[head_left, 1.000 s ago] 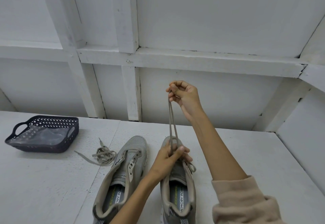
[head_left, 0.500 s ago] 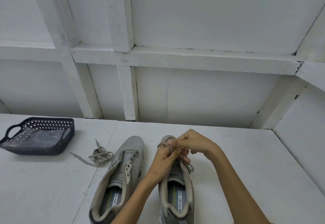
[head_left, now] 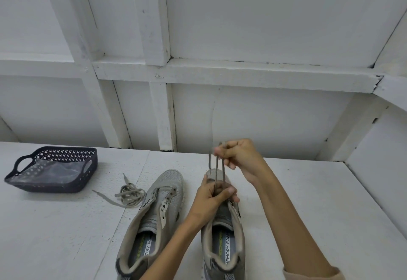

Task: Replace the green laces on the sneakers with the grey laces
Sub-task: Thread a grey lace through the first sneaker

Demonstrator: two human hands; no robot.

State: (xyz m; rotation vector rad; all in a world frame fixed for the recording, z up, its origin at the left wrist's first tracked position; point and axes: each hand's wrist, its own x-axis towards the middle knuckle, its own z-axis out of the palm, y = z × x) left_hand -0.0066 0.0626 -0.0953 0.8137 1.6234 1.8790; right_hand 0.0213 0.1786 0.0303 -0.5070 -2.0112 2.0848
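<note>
Midway through a lace swap: at the near edge of the white worktop (head_left: 55, 235), the right hand (head_left: 240, 158) pinches a grey lace (head_left: 217, 167) and draws its strands up taut from the toe end of the right sneaker (head_left: 222, 246). The left hand (head_left: 211, 198) grips that shoe at its lowest eyelets. Lacing here appears barely begun. The left sneaker (head_left: 169, 183), just beside it, has empty eyelets. Count: two sneakers, one lace in hand, one loose lace bundle (head_left: 130, 194) of uncertain colour left of the shoes, and one dark basket (head_left: 66, 185) toward the left edge.
</note>
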